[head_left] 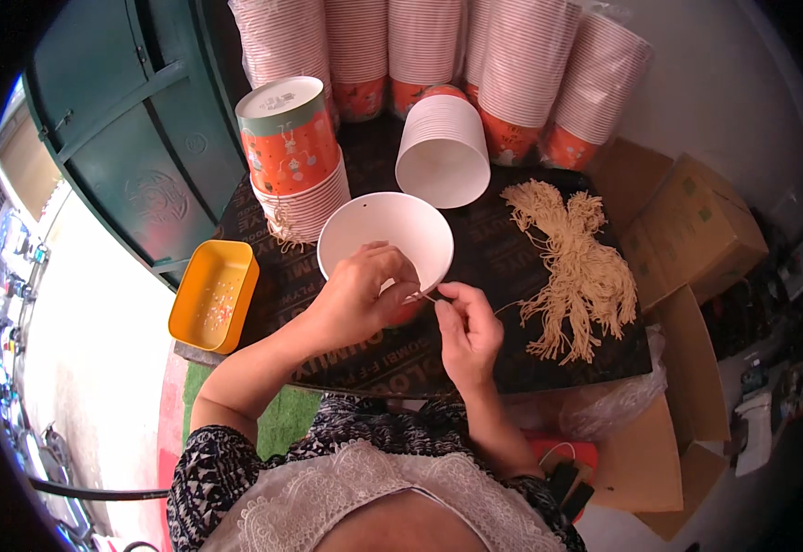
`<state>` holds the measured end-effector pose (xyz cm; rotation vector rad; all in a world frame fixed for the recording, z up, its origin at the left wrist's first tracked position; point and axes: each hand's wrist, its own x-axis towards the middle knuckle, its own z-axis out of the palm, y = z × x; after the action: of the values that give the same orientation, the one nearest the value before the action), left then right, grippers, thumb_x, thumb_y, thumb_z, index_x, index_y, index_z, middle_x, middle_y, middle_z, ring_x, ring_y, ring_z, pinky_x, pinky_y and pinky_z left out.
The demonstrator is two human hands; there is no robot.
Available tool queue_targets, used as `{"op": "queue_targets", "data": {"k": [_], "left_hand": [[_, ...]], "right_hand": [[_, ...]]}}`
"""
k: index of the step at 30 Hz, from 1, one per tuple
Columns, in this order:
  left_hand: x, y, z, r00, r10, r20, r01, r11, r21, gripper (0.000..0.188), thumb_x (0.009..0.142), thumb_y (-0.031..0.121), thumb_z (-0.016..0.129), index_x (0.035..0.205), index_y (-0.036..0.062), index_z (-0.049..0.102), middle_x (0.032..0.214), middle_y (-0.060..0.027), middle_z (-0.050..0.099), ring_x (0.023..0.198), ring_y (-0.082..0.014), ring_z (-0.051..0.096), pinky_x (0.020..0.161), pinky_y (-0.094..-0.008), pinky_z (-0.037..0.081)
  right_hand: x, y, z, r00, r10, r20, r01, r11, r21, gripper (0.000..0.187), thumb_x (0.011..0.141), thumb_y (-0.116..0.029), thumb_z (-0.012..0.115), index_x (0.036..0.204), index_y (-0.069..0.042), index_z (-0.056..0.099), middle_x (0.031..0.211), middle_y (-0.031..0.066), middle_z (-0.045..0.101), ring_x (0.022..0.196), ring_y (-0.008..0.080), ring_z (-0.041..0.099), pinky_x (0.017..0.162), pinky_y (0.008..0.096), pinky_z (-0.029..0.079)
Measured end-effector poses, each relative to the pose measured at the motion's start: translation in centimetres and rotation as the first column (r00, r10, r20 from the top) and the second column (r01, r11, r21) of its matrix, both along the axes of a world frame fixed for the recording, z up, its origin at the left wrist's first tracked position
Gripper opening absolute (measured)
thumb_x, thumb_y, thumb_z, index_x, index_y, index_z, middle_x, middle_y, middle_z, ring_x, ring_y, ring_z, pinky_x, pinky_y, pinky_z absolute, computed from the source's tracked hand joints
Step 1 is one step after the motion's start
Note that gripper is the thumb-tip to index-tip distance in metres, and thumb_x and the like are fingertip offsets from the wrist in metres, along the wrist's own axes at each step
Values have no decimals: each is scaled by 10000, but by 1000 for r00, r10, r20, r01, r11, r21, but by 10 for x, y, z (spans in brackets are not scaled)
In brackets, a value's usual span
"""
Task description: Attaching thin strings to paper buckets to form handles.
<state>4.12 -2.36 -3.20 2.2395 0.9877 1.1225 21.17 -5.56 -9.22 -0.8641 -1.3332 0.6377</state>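
A white-lined paper bucket (364, 221) with an orange outside tilts open toward me at the middle of the table. Over its near rim, my left hand (362, 290) reaches inside with fingers curled together; what they hold is hidden. Just outside the rim on the right, my right hand (471, 333) pinches a thin beige cord at the bucket's edge. The cord's tail (509, 305) trails right, toward a bundle of beige cords (571, 267) on the table. A small dark hole shows in the bucket's far wall.
Stacked orange buckets (291, 156) stand upside down at left, cords hanging beside them. Another white nested stack (443, 152) lies behind. Wrapped bucket stacks (429, 46) line the back. A yellow tray (213, 294) with small bits sits at the left edge; cardboard boxes (696, 230) stand right.
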Motion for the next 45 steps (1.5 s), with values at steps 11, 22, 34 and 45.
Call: {"op": "queue_targets", "data": {"k": [11,22,34,45], "left_hand": [[-3,-2,3,998,3,-57,-2,1000,8,68,779,-32,654,817,-10,602,824,-142,638,860,-333,608,785,-406,475],[-1,-7,4,990,116,-81,-118,993,-23,91,794,23,644,781,-36,575,791,-218,621,806,-409,606,727,-454,482],[-54,-6,23,952,123,-282,-67,977,203,459,686,-138,524,1104,22,622,1256,-150,589,1208,-373,503,1003,-455,439],[-45,-36,16,821,150,-550,87,920,382,118,741,118,683,751,88,569,730,-45,556,1142,-307,543,1142,-646,178]], "right_hand": [[33,-32,-4,876,-194,442,80,961,264,159,800,4,720,945,-7,657,702,114,615,565,256,611,497,336,453],[35,-29,-27,870,-227,438,130,962,241,74,848,27,658,919,7,660,761,156,668,633,307,663,550,351,489],[81,41,-12,932,-254,258,284,955,-86,107,946,-71,592,955,12,659,731,1,599,651,61,494,592,242,409],[78,32,35,1000,16,16,-10,946,-324,213,964,-159,590,805,-16,586,594,-86,381,486,3,312,437,193,223]]}}
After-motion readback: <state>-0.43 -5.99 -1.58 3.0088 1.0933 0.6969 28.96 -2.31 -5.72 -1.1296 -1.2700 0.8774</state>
